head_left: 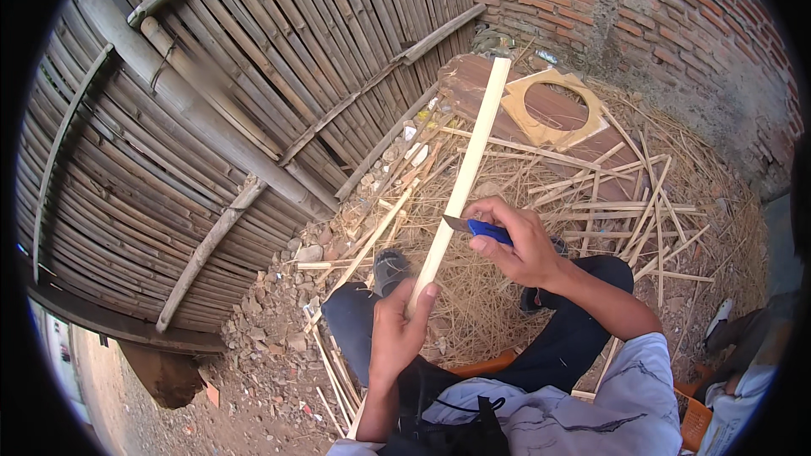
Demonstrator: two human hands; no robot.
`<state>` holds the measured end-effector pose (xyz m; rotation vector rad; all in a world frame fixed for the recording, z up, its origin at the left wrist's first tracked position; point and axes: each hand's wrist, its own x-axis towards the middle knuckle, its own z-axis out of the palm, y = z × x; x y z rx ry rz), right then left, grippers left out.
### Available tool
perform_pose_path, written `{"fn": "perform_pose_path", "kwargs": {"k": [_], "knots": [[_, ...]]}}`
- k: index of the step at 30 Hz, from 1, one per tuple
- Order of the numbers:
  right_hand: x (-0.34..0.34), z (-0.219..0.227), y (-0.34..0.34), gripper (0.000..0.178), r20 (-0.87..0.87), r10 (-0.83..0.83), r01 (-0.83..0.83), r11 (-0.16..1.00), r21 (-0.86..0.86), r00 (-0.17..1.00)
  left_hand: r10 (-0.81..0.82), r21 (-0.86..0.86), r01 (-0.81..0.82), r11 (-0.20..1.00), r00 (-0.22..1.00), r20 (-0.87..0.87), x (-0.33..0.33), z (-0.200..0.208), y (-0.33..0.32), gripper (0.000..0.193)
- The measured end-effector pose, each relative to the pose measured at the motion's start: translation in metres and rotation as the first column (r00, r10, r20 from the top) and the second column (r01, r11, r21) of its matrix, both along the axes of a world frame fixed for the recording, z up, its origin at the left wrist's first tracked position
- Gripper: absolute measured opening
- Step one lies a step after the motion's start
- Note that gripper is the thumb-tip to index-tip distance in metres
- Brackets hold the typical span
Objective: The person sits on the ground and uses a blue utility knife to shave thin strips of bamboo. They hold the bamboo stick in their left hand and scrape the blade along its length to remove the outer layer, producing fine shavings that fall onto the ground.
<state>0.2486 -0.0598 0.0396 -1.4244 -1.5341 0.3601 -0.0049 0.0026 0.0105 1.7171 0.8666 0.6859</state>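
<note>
My left hand [399, 329] is closed round the lower end of a long pale wooden strip [473, 156], which slants up and away from me. In my right hand [519, 245] is a utility knife [488, 231] with a blue handle. Its blade points left and lies against the strip's right edge, a little above my left hand. The fingers of my right hand wrap the handle, so part of it is hidden. The strip's lowest end is covered by my left palm.
Loose wooden sticks [650, 211] lie over straw [473, 304] on the ground. Farther off, a board with a round hole [551, 110] rests on a brown panel [465, 84]. A bamboo wall [253, 76] stands left, a brick wall [667, 8] at the back right. Another person's leg [752, 329] shows at right.
</note>
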Motion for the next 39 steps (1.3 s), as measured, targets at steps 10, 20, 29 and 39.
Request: {"fn": "perform_pose_path", "kwargs": {"k": [10, 20, 29, 39], "knots": [[-0.008, -0.027, 0.012, 0.037, -0.587, 0.304, -0.346, 0.937, 0.044, 0.751, -0.175, 0.062, 0.181, 0.982, 0.98, -0.099, 0.004, 0.014, 0.0, 0.036], [0.007, 0.002, 0.003, 0.036, -0.634, 0.194, -0.249, 0.969, 0.003, 0.749, -0.151, -0.052, 0.149, 0.987, 0.988, -0.037, -0.005, 0.011, 0.003, 0.045], [0.003, -0.008, 0.0, 0.035, -0.116, 0.018, 0.001, 0.987, 0.163, 0.993, 0.052, 0.043, -0.055, 0.998, 0.996, 0.066, -0.002, 0.01, -0.001, 0.042], [-0.027, -0.015, -0.005, 0.034, 0.393, -0.08, -0.046, 0.952, 0.302, 0.916, 0.127, 0.095, -0.139, 0.986, 0.984, 0.124, 0.01, 0.022, -0.014, 0.034]]}}
